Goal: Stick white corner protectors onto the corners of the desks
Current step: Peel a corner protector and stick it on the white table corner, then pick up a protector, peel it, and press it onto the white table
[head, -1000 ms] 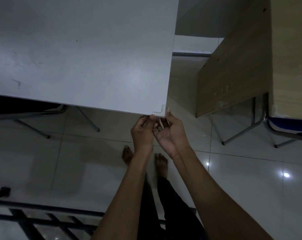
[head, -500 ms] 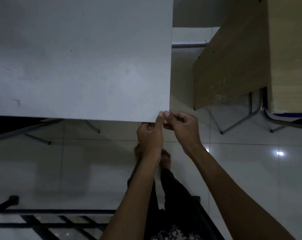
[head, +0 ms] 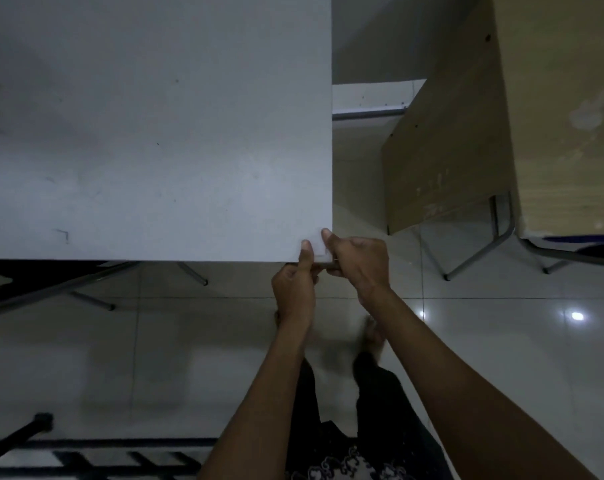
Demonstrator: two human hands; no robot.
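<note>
The small white plastic corner protector (head: 319, 247) sits on the near right corner of the pale grey tabletop (head: 155, 133), wrapped over the top face and, it seems, down the edges. It shows only as a slightly lighter patch against the grey, so its exact outline is hard to make out.

The left hand (head: 293, 285) comes up from below the near edge, its thumb laid flat on the protector's left side and its other fingers curled under the tabletop, pinching the piece against the board. The right hand (head: 359, 261) is just beside it, the two hands touching. Its thumb presses on the protector's far right side while the remaining fingers curl round the corner from the right.

By its look the protector is very light and thin, probably a little flexible, with a sticky inner face that does the holding. It should need no strength, only firm, even pressure. The best place to press is on the flat flaps over the top and along both side edges, squeezing each against the board, not at the tip of the corner where it could slide or lift. A crooked seating is the main risk, since an adhesive rarely allows a clean second try.

To the right, well apart, stands a brown wooden desk (head: 553, 116) on the glossy tiled floor (head: 501, 341).
</note>
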